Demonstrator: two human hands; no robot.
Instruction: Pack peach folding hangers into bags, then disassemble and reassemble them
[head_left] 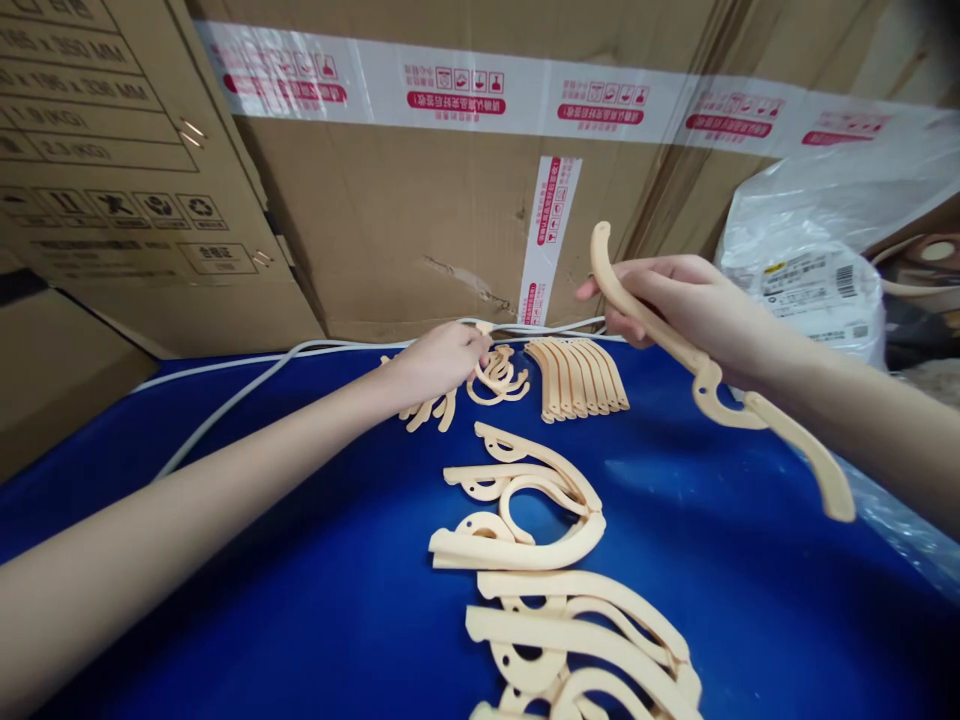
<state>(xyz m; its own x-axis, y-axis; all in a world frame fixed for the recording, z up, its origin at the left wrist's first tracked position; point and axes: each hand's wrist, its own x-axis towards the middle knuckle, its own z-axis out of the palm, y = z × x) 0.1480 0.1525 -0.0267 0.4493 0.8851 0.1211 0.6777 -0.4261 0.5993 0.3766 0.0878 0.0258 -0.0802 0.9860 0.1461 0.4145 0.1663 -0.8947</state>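
Observation:
My right hand (679, 300) is raised above the right side of the table, its fingers wrapped round a beige plastic folding clothes hanger (799, 440) that is unfolded, without a hook in it. At the back of the table, my left hand (444, 360) is over a small heap of beige hanger hooks (501, 388). Its fingers are pressed together, and what they hold is hidden. Partly under that hand lie several short curved beige pieces (444, 408). A neat row of hanger arms (581, 380) lies to the right of the hooks.
Folded beige hangers (517, 550) run down the middle of the blue table (300, 570) toward me. White cables (247, 420) cross the back edge. Cardboard boxes (420, 210) wall off the far side. A clear plastic bag (817, 290) with a label bulges at the right.

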